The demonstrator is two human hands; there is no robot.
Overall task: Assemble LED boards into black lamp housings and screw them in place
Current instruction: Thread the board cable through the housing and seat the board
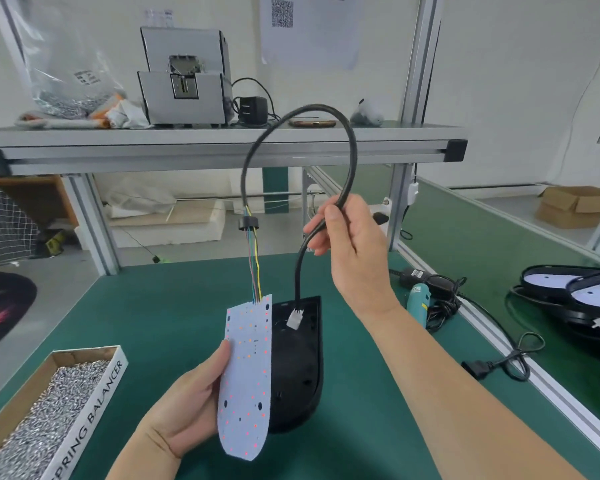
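Head view: our left grip [184, 410] held the board [246, 382] by its edge, tilted up and overlapping the left rim of the housing [298, 368], which lay on the green surface [153, 306]. Our right grip [350, 251] pinched the cable [302, 112], looped high, its white plug [294, 318] hanging at the housing's far end. We judged this the fitting step, nothing screwed yet. Next, the cable needed routing and the board laying flat inside; screws [42, 410] lay boxed at left.
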